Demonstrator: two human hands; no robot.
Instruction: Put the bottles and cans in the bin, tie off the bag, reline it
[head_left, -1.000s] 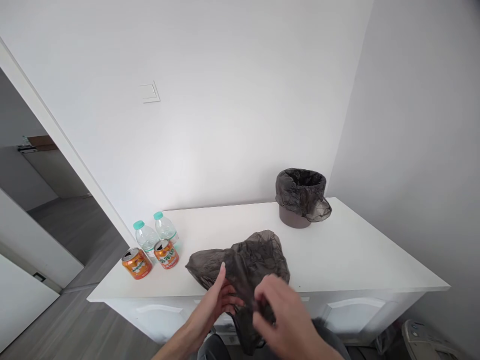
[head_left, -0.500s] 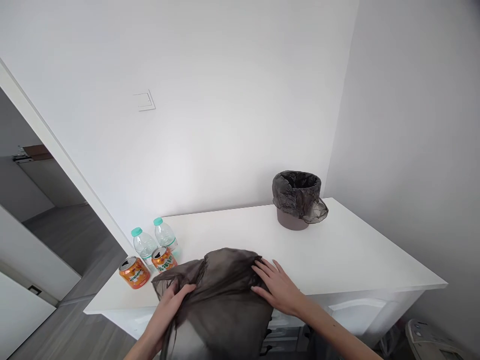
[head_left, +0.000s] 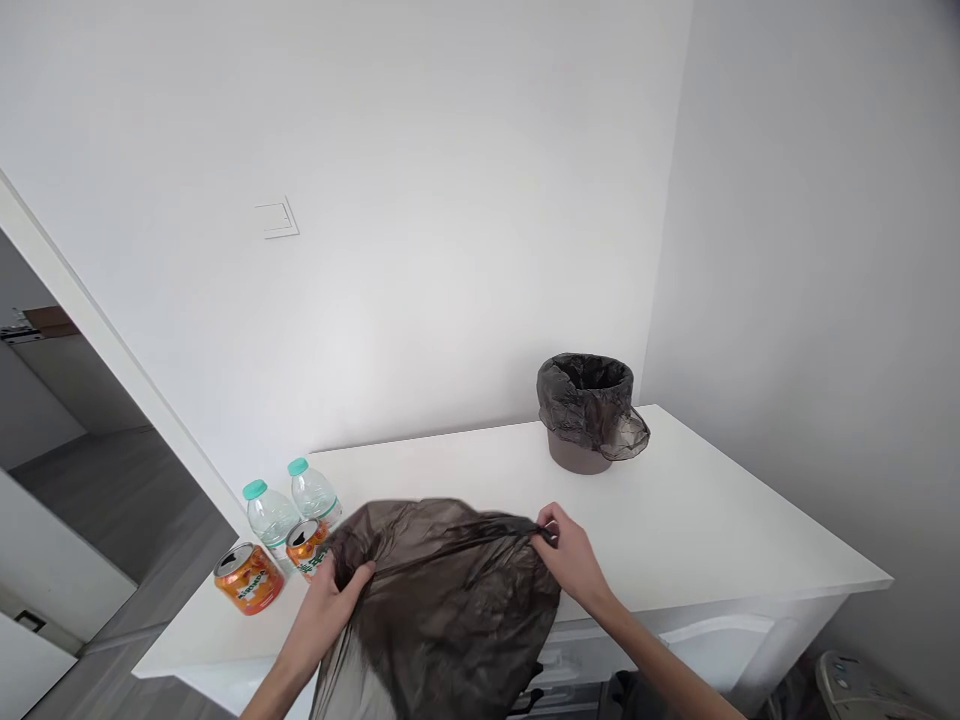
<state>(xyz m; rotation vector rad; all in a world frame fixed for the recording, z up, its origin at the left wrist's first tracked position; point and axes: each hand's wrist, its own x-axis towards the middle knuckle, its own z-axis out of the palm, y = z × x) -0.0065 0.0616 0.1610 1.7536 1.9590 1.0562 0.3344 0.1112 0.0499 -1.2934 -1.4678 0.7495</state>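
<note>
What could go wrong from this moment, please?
The thin black bag spreads close to the front can, so a sideways sweep might knock it over. The bag is stretched between the left hand and the right hand; a hard pull could perhaps tear it.

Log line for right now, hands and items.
left hand: grips dark bag | right hand: pinches its rim | lined bin: upright, on countertop

I can read MIRINDA on the orange can (head_left: 250, 582) at the far left — the second can (head_left: 306, 546) has Chinese characters, too small and partly covered to read.
</note>
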